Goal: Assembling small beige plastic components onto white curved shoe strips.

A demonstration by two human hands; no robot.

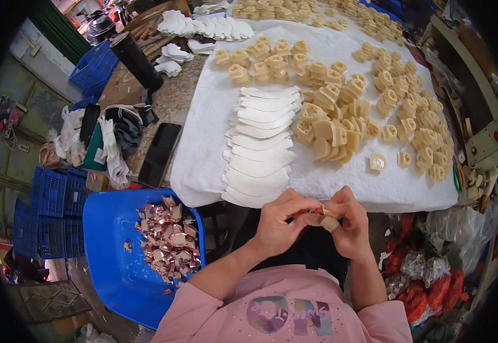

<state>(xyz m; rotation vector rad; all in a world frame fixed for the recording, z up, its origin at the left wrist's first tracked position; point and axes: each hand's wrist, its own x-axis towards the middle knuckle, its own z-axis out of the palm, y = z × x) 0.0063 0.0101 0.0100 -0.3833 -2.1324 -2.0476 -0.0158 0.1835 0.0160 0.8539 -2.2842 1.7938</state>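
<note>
My two hands meet just off the front edge of the cloth-covered table. A small beige moulded piece point(330, 223) sits in the pinched fingers of my right hand point(350, 224). Pressed up against it are the closed fingertips of my left hand point(280, 222); what they pinch is too small and covered to make out. Beyond them lies an overlapping row of white curved sheets point(258, 163). To its right a heap of similar beige pieces point(340, 123) spreads over the white cloth point(203, 154). One paler piece point(377, 162) rests apart, nearer to me.
At my left, a blue plastic bin point(109, 240) holds a pile of shiny pinkish pieces point(172, 243). A black phone point(161, 153) and a dark cylinder point(136, 60) are on the stone surface. Blue crates point(52, 200) stand far left; red and clear plastic bags point(434, 286) lie at right.
</note>
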